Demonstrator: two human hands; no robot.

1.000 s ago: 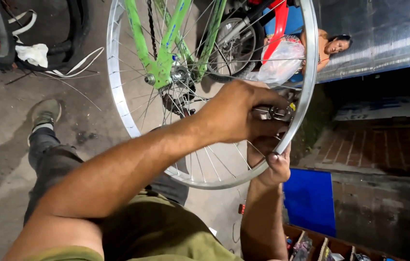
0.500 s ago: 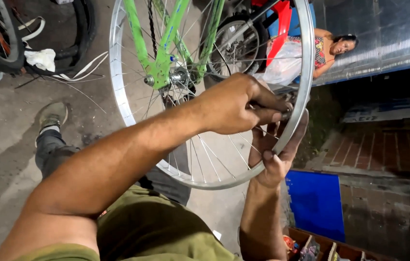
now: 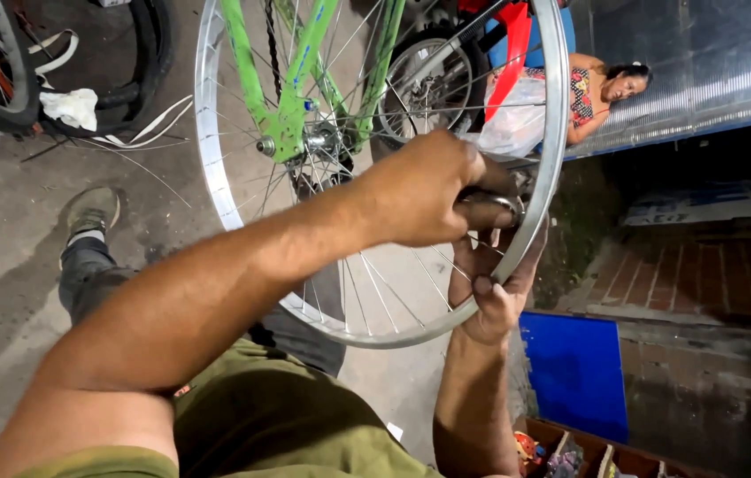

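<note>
While the left hand (image 3: 428,190) is clenched around a small dark tool (image 3: 490,209), probably a spoke wrench though the fist hides most of it, the right hand (image 3: 492,288) grips the silver wheel rim (image 3: 556,133) from below, its fingers curled over the rim's edge. Both hands meet at the rim's lower right stretch, the left just above the right. Thin spokes (image 3: 384,288) run from there to the hub (image 3: 318,139), which sits left of the left hand, in a bright green bicycle frame (image 3: 300,71). Farther left, beyond the forearm, a worn shoe (image 3: 90,212) rests on the concrete floor (image 3: 3,257). Below the right hand stands a blue panel (image 3: 574,372).
</note>
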